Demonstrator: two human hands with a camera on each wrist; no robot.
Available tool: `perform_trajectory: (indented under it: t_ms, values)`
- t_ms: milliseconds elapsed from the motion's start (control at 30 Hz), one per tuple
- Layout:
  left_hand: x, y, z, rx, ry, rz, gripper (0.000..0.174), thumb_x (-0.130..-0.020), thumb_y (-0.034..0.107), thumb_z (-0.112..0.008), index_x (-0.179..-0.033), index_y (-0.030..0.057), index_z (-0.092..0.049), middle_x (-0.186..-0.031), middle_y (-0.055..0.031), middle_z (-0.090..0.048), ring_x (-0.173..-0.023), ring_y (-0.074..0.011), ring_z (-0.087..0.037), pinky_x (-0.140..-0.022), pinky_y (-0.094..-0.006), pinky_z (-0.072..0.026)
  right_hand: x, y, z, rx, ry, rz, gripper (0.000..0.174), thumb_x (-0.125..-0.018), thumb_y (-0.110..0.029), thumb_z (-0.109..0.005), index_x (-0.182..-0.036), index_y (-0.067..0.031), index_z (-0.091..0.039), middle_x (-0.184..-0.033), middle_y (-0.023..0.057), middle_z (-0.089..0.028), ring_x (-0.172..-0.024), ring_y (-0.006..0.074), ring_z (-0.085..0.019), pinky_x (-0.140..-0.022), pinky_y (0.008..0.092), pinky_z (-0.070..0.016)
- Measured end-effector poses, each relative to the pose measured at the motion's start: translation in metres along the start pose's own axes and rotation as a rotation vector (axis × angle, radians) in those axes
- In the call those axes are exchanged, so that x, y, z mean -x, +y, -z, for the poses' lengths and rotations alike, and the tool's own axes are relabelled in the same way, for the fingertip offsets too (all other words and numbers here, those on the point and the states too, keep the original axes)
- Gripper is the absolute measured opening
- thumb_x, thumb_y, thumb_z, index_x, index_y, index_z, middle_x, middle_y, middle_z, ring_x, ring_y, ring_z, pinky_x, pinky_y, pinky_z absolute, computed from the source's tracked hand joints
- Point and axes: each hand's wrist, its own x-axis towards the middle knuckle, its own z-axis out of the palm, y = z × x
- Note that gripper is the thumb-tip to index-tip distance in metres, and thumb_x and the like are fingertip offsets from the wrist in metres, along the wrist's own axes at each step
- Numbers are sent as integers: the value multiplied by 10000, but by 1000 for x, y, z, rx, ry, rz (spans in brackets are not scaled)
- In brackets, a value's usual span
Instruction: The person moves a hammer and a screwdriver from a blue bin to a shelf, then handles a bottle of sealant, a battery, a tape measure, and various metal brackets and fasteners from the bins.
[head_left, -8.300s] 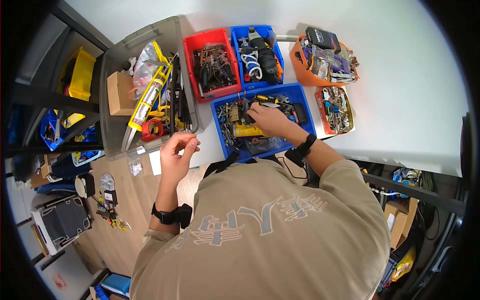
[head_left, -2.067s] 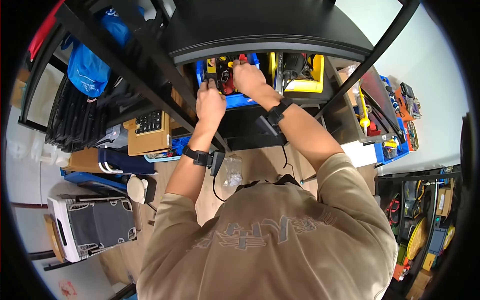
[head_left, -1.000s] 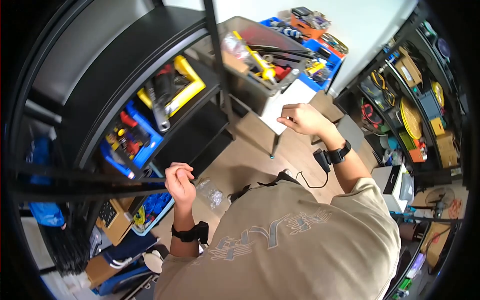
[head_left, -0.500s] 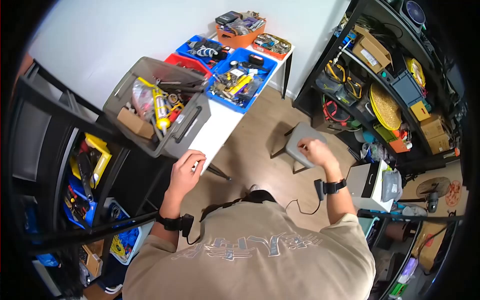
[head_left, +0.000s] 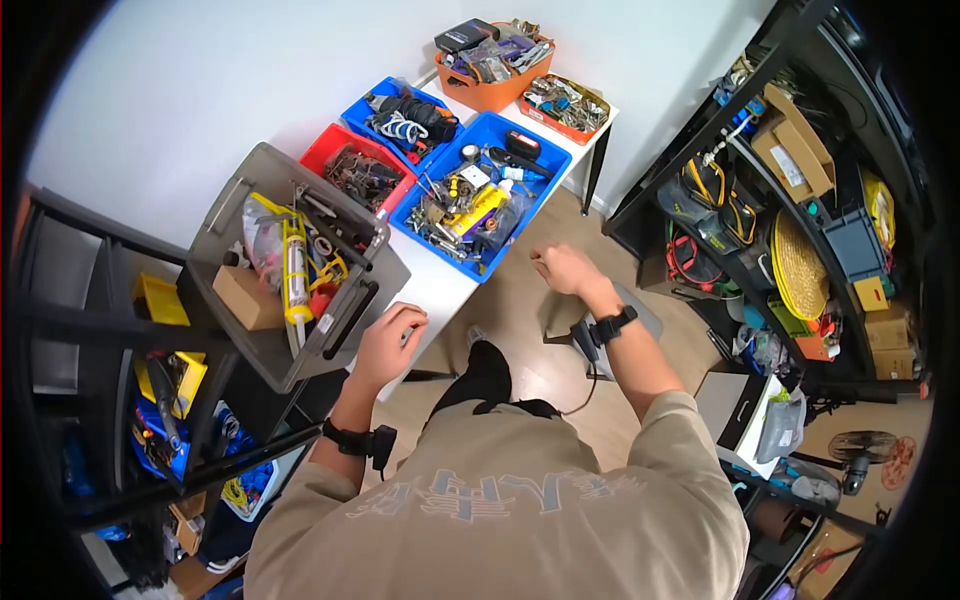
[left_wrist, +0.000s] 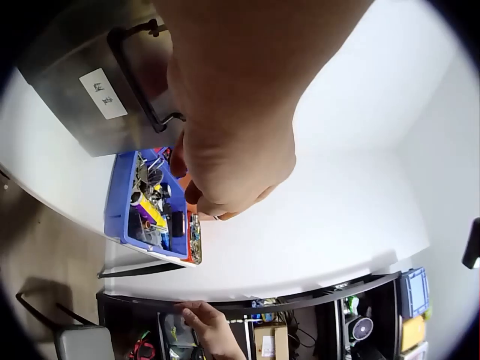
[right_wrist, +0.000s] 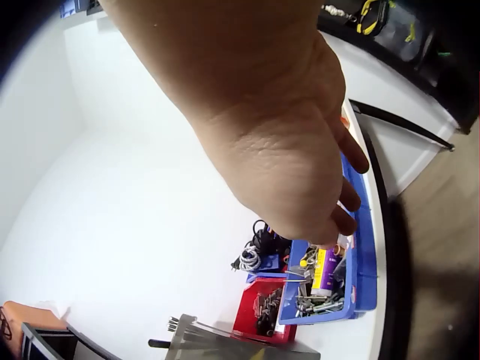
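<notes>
Loosely bent and empty, the left hand (head_left: 388, 345) hovers beside the grey storage box (head_left: 355, 300), above the white table's (head_left: 428, 285) front edge. Over the floor, past that edge, hangs the right hand (head_left: 568, 270), its fingers relaxed with nothing in them. The blue bin (head_left: 482, 277) of mixed hardware stands between and beyond the hands; a yellow tube (head_left: 482, 208) lies in it. In the left wrist view the left hand (left_wrist: 236, 165) hangs with fingers bent down. The right wrist view has the right hand (right_wrist: 289, 165) in front of part of the blue bin (right_wrist: 365, 259).
Behind are a red bin (head_left: 318, 152), another blue bin (head_left: 352, 112), an orange basket (head_left: 485, 95) and a small orange tray (head_left: 570, 130). A grey stool (head_left: 640, 325) stands under the right forearm. Black shelves hold bins at left and boxes (head_left: 790, 150) at right.
Both hands have left the bin on the black shelf, and the person has turned to the white table. Since half a second ago, the right hand has moved left in view, closer to the blue bin.
</notes>
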Motion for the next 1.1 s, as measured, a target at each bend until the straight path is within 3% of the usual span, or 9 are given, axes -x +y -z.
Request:
perform_trajectory:
  t_ms: [33, 167, 300, 467, 533, 733, 767, 900, 1100]
  values:
    - [-15, -6, -5, -5, -5, -32, 96, -916, 53, -678, -1007, 32, -659, -1057, -88, -675, -870, -230, -681, -697, -313, -562, -20, 10, 2, 28, 19, 26, 222, -927, -148, -610, -1110, -33, -658, -1079, 201, -710, -1033, 407, -658, -881, 502, -525]
    - [-70, -13, -24, -5, 0, -43, 135, -899, 62, -695, -1024, 38, -650, -1065, -91, -671, -912, -273, -679, -727, -345, -564, -91, 49, 1, 72, -118, -29, 260, -928, -129, -602, -1170, -35, -624, -1120, 193, -694, -1059, 410, -646, -913, 491, -519]
    - [-109, -17, -32, -44, -33, -94, 148, -897, 89, -711, -1028, 56, -653, -1106, -79, -677, -938, -274, -686, -731, -379, -566, -155, 80, -8, 212, -135, 95, 355, -897, -83, -576, -1251, -74, -578, -1286, 134, -626, -1202, 364, -592, -972, 491, -513]
    - [-136, -30, -44, -33, -45, 104, 168, -890, 68, -718, -1048, 68, -663, -1117, -73, -677, -945, -271, -691, -708, -381, -568, -212, 100, -15, 294, -85, 205, 473, -855, -10, -600, -1316, -108, -560, -1339, 83, -593, -1263, 317, -550, -1006, 459, -496]
    - [-150, -32, -51, 7, -67, 237, 140, -890, 99, -704, -1024, 84, -666, -1115, -66, -666, -989, -298, -677, -810, -392, -554, -239, 110, -18, 292, -93, 247, 476, -852, -42, -621, -1320, -113, -573, -1327, 55, -604, -1247, 300, -558, -983, 446, -502]
    - [-199, -33, -68, -90, 80, 406, 146, -886, 79, -698, -1027, 76, -660, -1080, -73, -655, -976, -285, -676, -801, -386, -549, -311, 141, -45, 440, -128, 529, 262, -865, -116, -619, -1120, -136, -674, -1199, 43, -664, -1127, 273, -608, -847, 410, -542]
    - [-205, -34, -73, -69, 114, 438, 151, -887, 80, -697, -1031, 73, -652, -1052, -77, -648, -961, -283, -678, -795, -388, -548, -320, 143, -47, 429, -121, 570, 187, -867, -142, -622, -1031, -126, -710, -1104, 38, -677, -1128, 264, -597, -859, 404, -534]
    - [-225, -45, -102, -63, 84, 561, 205, -883, 85, -704, -1075, 80, -632, -1038, -95, -632, -956, -282, -688, -790, -390, -553, -332, 144, -28, 355, -238, 750, 132, -856, -166, -642, -921, -102, -737, -1064, 31, -651, -1126, 249, -573, -927, 399, -500]
    - [-232, -92, -152, -286, 56, 640, 312, -845, 98, -732, -1135, 80, -618, -1138, -114, -612, -1091, -328, -622, -893, -424, -524, -351, 156, -23, 320, -307, 885, 165, -838, -122, -653, -995, -72, -667, -1032, 74, -654, -1079, 290, -602, -863, 424, -538]
